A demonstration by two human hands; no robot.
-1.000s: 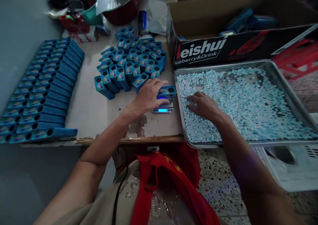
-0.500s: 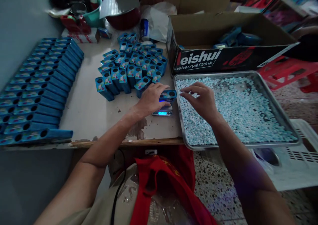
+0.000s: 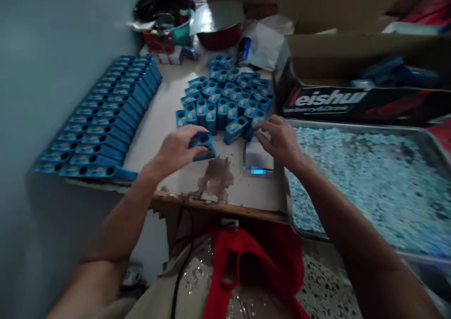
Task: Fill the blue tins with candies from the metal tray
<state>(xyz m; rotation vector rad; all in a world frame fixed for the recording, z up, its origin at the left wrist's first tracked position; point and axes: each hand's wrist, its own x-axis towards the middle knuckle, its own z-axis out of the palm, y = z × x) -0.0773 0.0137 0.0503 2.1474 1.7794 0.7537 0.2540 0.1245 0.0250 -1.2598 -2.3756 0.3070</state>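
Note:
My left hand (image 3: 176, 147) grips a small blue plastic candy box (image 3: 203, 146) with a dark round hole in its top, over the table left of the scale. At the front right of a cluster of upright blue boxes (image 3: 221, 107), my right hand (image 3: 280, 138) has its thumb and fingers closed at another blue box (image 3: 258, 117); the hand partly hides it. Just below that hand sits a small digital scale (image 3: 259, 153) with a lit blue display and a bare platform. Beside it, a metal tray (image 3: 289, 206) holds pale blue and white tablets (image 3: 362, 182).
Blue boxes stand in two long rows (image 3: 105, 121) along the left side. A printed cardboard box (image 3: 324, 100) with more blue boxes inside stands behind the tray. A dark red bowl (image 3: 220, 36) and a blue can (image 3: 244, 51) are at the back. The table's front edge (image 3: 225, 206) is worn.
My left hand has carried a box leftward off the scale. My right hand has moved from the tray's edge to the cluster of boxes. The view has shifted left.

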